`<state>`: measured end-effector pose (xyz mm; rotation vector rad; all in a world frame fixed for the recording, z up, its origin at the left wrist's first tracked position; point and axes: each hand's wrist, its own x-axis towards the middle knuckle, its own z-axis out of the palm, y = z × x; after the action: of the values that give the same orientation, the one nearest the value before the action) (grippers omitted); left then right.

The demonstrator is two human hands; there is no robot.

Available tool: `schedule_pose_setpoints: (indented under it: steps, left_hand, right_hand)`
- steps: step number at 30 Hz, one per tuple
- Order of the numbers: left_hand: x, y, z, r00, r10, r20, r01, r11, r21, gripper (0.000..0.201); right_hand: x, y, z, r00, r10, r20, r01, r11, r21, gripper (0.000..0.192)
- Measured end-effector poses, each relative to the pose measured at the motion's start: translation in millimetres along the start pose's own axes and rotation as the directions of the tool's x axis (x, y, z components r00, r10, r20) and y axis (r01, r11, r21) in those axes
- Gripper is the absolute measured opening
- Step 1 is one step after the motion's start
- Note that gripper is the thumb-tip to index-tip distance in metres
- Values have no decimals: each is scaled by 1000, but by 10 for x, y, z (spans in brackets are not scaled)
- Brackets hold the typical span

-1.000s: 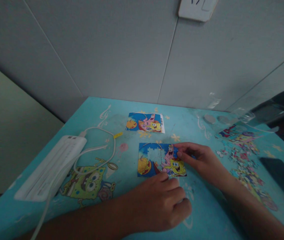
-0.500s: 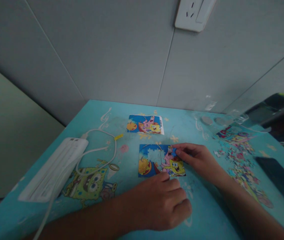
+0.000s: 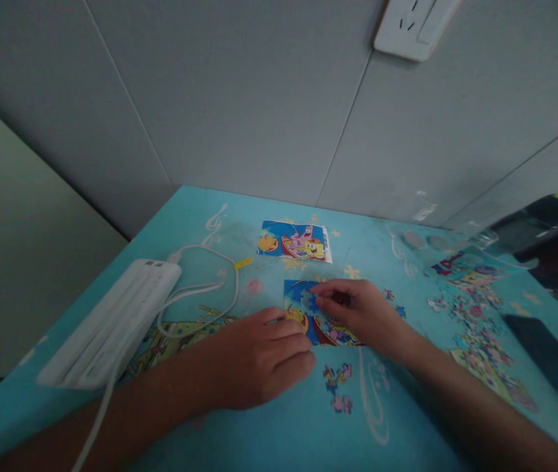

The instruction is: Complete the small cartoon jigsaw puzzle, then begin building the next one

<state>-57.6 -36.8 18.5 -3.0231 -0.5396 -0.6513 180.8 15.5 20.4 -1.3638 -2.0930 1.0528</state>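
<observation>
the right hand (image 3: 357, 308) has moved from the puzzle's right edge to above its upper middle, thumb and forefinger almost together at a blue piece (image 3: 312, 301) beside the gap; whether they pinch it or only press it i cannot tell. the left hand (image 3: 263, 357) has slid leftward, its fingers loosely curled at the lower left corner of the puzzle (image 3: 318, 331); its grip i cannot tell. the two hands are apart. the one puzzle lies flat on the blue tabletop (image 3: 259, 432), part of its gap hidden by the right hand. just below it, where the left hand was, loose pieces (image 3: 338, 375) now show in two small groups; two spots of loose pieces (image 3: 395, 303) also show beyond the right hand. farther out are one picture card (image 3: 293, 240) behind the puzzle, one white box (image 3: 111, 324) on the left, one yellow tag (image 3: 244, 263) on a white cable (image 3: 237, 282), one pile of pieces (image 3: 475, 314) too dense to count, one dark slab (image 3: 549, 354), two grey discs (image 3: 412, 240) and one wall socket (image 3: 415, 27).
</observation>
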Motion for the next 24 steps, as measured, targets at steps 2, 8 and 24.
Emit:
schedule_pose_setpoints:
  steps: [2,8,24]
  left_hand:
    - [-37,-73,26,999,-38,6,38,997,-72,14]
    - [-21,-141,78,997,-81,-15,77,980,-183,13]
    - [-49,-104,192,991,-86,103,103,981,-166,17]
  right_hand:
    - [71,-8,51,1000,-3,-11,3,1000,-25,20]
    - [151,8,97,999,14,-44,-20,992,-128,17]
    - [135,-24,276,985,7,-170,-54,959,-277,20]
